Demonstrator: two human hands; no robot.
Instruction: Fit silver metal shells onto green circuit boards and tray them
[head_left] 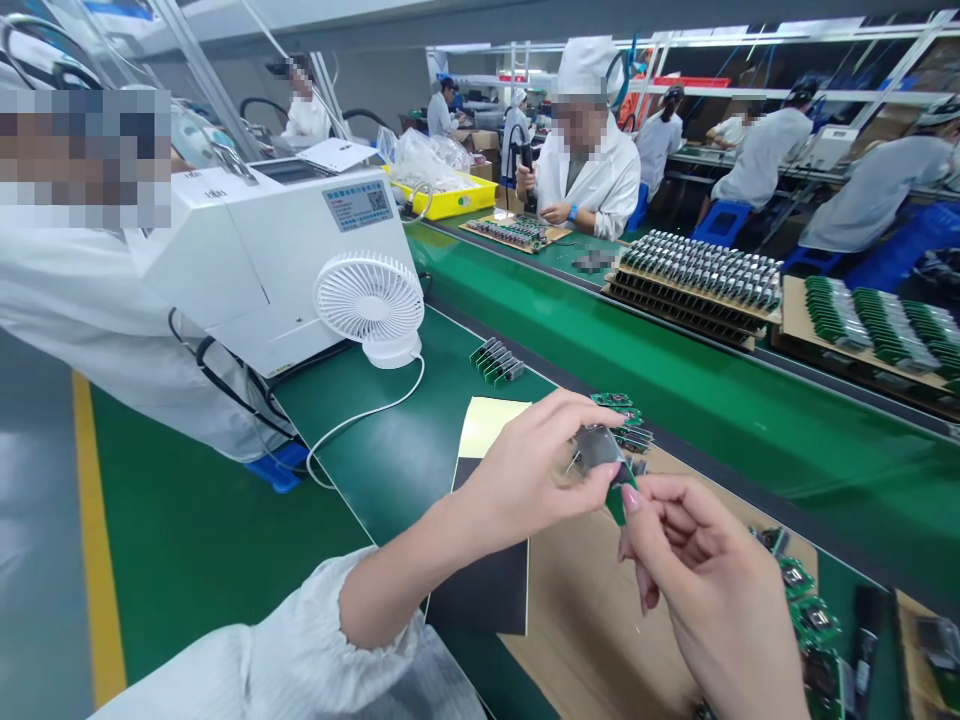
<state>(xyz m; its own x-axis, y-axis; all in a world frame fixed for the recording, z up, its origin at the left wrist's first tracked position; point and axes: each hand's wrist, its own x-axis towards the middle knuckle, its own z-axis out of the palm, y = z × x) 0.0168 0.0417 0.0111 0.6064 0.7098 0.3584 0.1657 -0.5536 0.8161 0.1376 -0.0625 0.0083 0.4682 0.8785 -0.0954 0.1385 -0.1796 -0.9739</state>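
Between my two hands is a small green circuit board [600, 447] with a grey metal plate on it, held tilted above a brown cardboard sheet [585, 610]. My left hand [532, 465] grips the plate's edges between thumb and fingers. Thumb and fingers of my right hand [709, 565] pinch the board's green lower end. Just beyond my left fingers lie several more boards [634, 437], partly hidden. Another row of green boards [814, 618] runs along the cardboard's right side, partly covered by my right hand.
Left of the cardboard lies a black and yellow sheet [487, 590]. A white fan [371, 305] stands against a white machine [285, 260]; a small board group [496, 360] sits nearby. Across the green belt [540, 330] are stacked board trays [697, 275] and a co-worker [589, 165]. A black tool [868, 630] lies right.
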